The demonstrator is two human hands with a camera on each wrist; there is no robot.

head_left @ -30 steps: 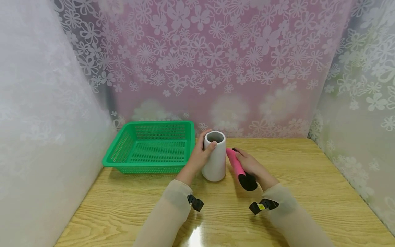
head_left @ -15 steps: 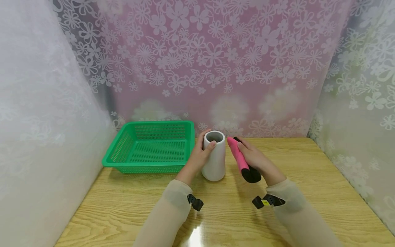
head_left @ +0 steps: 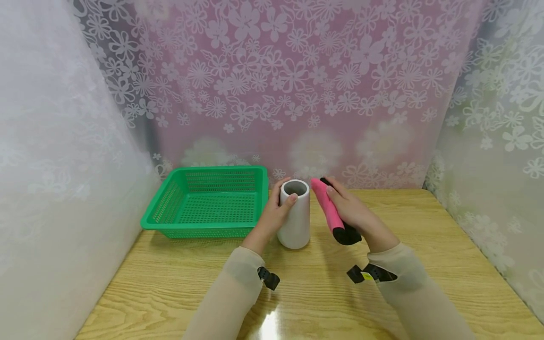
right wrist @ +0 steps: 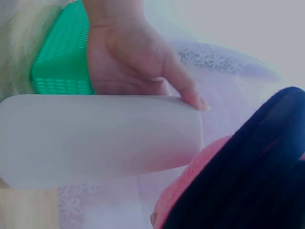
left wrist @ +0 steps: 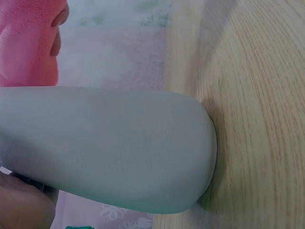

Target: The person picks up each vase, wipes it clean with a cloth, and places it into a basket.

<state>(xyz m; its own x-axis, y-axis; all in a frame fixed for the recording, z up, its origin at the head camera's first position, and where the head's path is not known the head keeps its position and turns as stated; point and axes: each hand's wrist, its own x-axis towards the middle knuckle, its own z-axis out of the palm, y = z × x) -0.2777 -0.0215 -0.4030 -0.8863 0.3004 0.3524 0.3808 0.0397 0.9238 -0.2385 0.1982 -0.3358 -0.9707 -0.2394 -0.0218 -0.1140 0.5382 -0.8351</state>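
Reaching forward over the wood-grain tabletop (head_left: 425,226), my two arms come in from the near edge in beige sleeves (head_left: 225,297), a small black wrist camera (head_left: 269,279) at the left cuff and another at the right. A patch of glare shines on the wood between them. Ahead of the right cuff, my right hand (head_left: 352,208) grips a soft pink-and-black fabric bundle (head_left: 327,205), thumb along its upper side. The bundle is held up off the table at a slant, its black end toward me and its pink end just beside the rim of a white vase (head_left: 294,222). That vase stands upright on the table, tapering toward its open mouth, and my left hand (head_left: 272,215) clasps its upper left side with the thumb at the rim. Just left of it sits a rectangular green plastic basket (head_left: 204,226) with perforated walls. Behind everything hangs a pink curtain (head_left: 297,85) with white flowers.
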